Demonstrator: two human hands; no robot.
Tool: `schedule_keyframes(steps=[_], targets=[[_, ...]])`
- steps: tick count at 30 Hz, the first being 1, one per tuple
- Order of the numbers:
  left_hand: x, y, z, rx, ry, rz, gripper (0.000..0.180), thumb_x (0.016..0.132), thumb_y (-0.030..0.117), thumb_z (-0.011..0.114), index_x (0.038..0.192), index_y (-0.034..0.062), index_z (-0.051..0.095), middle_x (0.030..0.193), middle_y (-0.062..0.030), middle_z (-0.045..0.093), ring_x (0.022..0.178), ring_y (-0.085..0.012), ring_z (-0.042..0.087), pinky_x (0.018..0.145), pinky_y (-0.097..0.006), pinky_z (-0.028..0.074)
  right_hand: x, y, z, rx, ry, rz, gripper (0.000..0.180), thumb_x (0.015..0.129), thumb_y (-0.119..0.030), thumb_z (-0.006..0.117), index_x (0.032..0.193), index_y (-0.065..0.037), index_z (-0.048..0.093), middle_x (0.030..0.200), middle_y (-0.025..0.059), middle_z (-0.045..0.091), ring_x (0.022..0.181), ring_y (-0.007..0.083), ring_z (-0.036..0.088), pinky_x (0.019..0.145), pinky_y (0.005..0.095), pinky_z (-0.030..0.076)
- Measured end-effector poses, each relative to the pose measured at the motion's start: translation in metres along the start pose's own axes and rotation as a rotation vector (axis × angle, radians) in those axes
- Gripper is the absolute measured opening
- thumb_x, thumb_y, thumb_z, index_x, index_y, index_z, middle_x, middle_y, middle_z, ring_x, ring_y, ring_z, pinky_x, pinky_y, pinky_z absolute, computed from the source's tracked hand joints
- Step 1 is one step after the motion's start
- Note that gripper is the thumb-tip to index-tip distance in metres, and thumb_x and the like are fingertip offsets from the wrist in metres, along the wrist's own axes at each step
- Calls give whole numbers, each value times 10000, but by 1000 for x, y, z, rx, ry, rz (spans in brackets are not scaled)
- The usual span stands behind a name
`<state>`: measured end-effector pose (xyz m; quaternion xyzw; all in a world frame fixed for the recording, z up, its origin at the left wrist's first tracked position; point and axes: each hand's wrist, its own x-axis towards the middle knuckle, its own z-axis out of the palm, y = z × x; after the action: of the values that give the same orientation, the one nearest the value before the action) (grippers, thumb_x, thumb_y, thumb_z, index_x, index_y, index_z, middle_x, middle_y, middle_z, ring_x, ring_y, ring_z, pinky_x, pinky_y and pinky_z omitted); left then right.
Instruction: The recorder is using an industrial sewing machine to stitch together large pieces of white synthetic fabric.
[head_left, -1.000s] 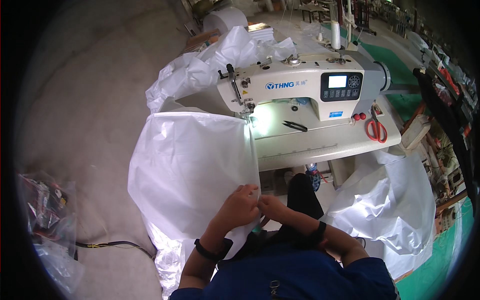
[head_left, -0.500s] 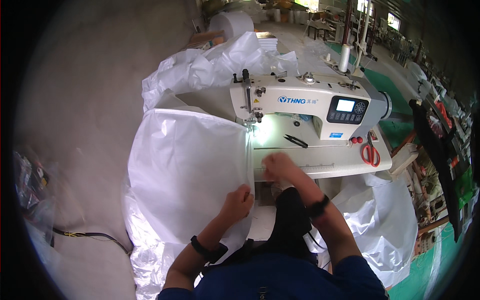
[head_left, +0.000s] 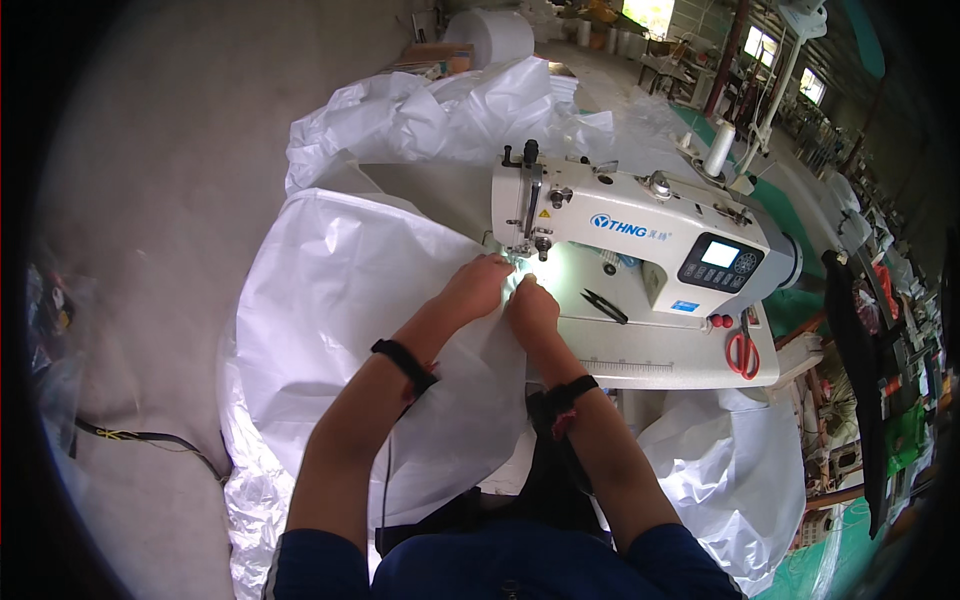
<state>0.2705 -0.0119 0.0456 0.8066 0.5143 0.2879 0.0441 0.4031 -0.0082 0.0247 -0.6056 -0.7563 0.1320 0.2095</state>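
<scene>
Both of my hands are close together at the needle end of a white sewing machine, in its bright lamp light. My left hand is closed on the hemmed edge of a large white plastic sheet, just in front of the presser foot. Beside it, my right hand has its fingers pinched together at the same edge. The fingertips partly hide what lies between them. Down the left side of the machine bed the sheet hangs toward my lap in loose folds.
Black thread snips lie on the bed, right of my hands. Red-handled scissors rest at its right end. A white thread cone stands behind the machine. More crumpled white sheeting is heaped at the back, with some hanging at right.
Both hands have moved up to the needle area and closed at the sheet's edge. Earlier they were nearer to me and farther apart. The view has shifted slightly.
</scene>
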Motion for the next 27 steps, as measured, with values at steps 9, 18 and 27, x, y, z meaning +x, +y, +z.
schedule_keyframes(steps=[9,18,27], targets=[[-11,-9,40,143,90,-10,321,734,27,523,1032,97,623,1060,-60,561,1001,-277,508,895,-373,394,1,3,-10,66,15,75,221,846,-174,488,958,16,501,784,201,635,747,347,630,655,438,489],[-9,3,40,166,104,-73,269,748,71,534,972,157,655,1072,-46,551,959,-268,512,848,-376,412,4,11,-8,242,87,95,208,870,-198,484,946,-11,534,788,220,627,770,373,618,683,453,481],[-18,4,40,174,170,-11,149,741,144,573,847,145,677,1112,-17,542,979,-261,504,828,-399,415,-15,11,-5,-106,-43,-133,250,855,-162,416,983,12,541,728,181,638,677,340,635,616,440,495]])
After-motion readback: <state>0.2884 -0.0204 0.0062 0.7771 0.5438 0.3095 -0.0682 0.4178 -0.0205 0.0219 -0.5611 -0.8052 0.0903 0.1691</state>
